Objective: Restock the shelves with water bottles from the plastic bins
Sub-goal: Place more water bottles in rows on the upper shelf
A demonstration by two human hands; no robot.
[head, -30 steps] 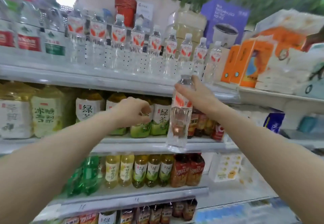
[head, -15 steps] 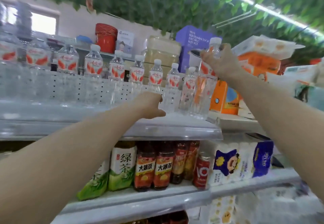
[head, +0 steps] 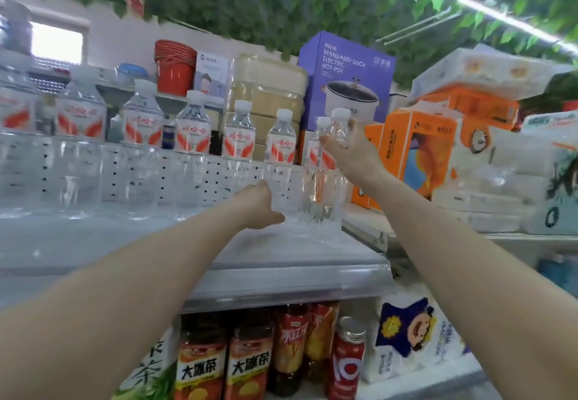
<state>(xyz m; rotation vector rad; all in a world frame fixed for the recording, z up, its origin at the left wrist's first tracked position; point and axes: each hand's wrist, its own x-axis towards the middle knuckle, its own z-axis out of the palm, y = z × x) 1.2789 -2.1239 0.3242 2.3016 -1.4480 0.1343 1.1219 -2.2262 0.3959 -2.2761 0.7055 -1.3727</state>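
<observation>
Gripping a water bottle (head: pixel 339 129) by its neck, the right hand (head: pixel 350 152) holds it at the right end of the bottle row (head: pixel 194 136) on the top shelf (head: pixel 281 262). Its base is hard to pick out among the clear plastic, so whether it already stands on the shelf cannot be told. The left hand (head: pixel 261 204) reaches in lower, beside the bases of the end bottles; its fingers look loosely curled around nothing, though they are partly hidden.

This looks like the placing step: one more bottle going in beside the last of the row, next to the orange box (head: pixel 406 155). The next move calls for setting the bottle down upright, close against its neighbour without knocking it, then letting go of the neck. No bin is in view. Tea bottles (head: pixel 247 365) stand on the shelf below.
</observation>
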